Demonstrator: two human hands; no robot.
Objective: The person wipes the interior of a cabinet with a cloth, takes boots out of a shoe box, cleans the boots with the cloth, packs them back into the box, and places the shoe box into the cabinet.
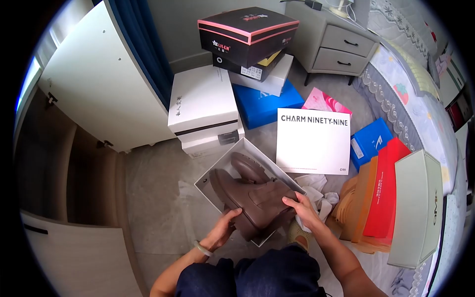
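A brown ankle boot point(257, 200) lies on its side at an open white shoebox point(276, 171), just in front of my knees. My left hand point(224, 229) grips the boot near its heel, thumb on top. The boot's upper end is in my right hand point(303, 212), with the thumb pressed on the shaft. Behind it in the box is the second brown boot point(247, 167), partly hidden by the first. Crumpled white paper point(319, 195) sits beside the box, close to my right hand.
A white box lid point(312, 148) marked CHARM NINETY-NINE lies beyond the shoebox. Stacked shoeboxes point(203, 99) stand behind on the left. Red point(383, 193) and pale green point(415, 210) boxes line the right, by the bed. An open cabinet point(94, 178) is on the left.
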